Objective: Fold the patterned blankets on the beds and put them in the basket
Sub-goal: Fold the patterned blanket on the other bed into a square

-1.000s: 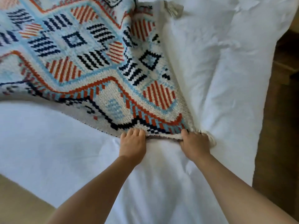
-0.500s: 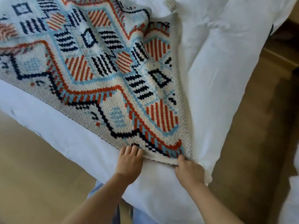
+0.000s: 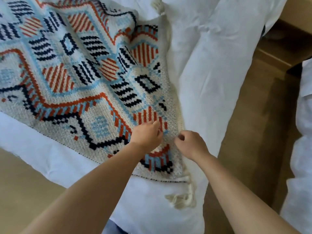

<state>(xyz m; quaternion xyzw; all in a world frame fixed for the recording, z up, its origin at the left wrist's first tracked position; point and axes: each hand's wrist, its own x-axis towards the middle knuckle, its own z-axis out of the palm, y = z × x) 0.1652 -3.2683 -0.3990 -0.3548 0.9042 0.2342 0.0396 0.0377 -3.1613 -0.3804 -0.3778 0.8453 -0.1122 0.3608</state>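
The patterned blanket (image 3: 81, 78), cream knit with orange, light blue and navy shapes, lies spread on the white bed (image 3: 211, 73). Its near corner lies flat by the bed's edge, and a cream tassel (image 3: 182, 198) trails off it. My left hand (image 3: 146, 134) hovers over that corner with its fingertips touching the knit. Just to the right, at the blanket's right edge, my right hand (image 3: 190, 144) has loosely curled fingers and nothing visible in them. No basket is in view.
A strip of wooden floor (image 3: 249, 149) runs between this bed and a second white bed (image 3: 303, 132) at the right edge. A wooden bedside unit (image 3: 287, 41) stands at the top right. More floor (image 3: 20, 179) shows at the lower left.
Both hands gripped the blanket's near edge and drew it toward the bed's corner. They have now let go and moved forward over the blanket, whose corner lies flat.
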